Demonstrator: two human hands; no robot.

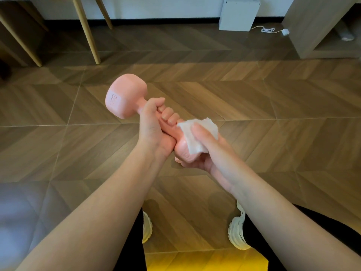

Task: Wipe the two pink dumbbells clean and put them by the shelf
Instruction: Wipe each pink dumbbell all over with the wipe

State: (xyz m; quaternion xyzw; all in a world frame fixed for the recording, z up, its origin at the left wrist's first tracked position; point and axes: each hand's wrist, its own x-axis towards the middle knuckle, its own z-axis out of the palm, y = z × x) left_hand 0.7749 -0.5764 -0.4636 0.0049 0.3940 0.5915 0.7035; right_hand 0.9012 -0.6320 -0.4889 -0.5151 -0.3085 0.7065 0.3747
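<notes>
Only one matte pink hex-headed dumbbell [125,96] was in view, held in the air above the brown herringbone wood-look floor [273,106] and tilted, with its far head up and to the left. Two bare hands worked on it. The left hand [154,130] was wrapped round the handle, fingers curled tight. The near head sat in the right hand [211,153], whose fingers cupped it from below while the thumb pressed one white crumpled wipe [191,143] against its top. Two white shoes [237,231] stood below. One light wooden open shelf [312,26] stood well apart, at the far right.
</notes>
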